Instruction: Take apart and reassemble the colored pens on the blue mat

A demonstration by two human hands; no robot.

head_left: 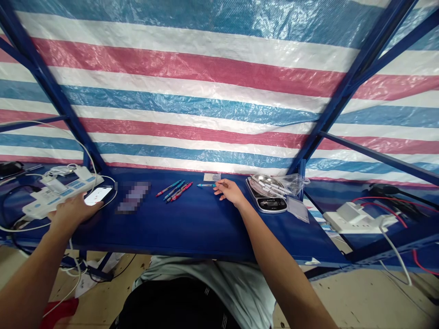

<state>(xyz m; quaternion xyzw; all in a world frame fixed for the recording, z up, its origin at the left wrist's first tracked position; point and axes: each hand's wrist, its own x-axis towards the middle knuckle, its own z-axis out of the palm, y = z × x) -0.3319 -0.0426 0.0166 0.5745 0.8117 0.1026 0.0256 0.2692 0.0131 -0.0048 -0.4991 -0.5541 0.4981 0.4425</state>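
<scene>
My left hand (72, 211) grips a smartphone (99, 196) with a lit white screen at the left of the blue table, thumb along its near edge and fingers on its far side. At the middle, the fingertips of my right hand (229, 190) close on the right end of a light blue pen (205, 185) lying near the back edge. Left of that pen, several blue and red pens (174, 190) lie side by side at a slant. A small clear packet (211, 177) is just behind the pen.
A digital scale (271, 205) carries a metal bowl with white pens and a plastic bag (295, 185). White power strips (44, 201) with cables lie left, another (360, 219) right. Blue posts (338, 98) frame a striped sheet (206, 77). A blurred patch (133, 197) lies beside the phone.
</scene>
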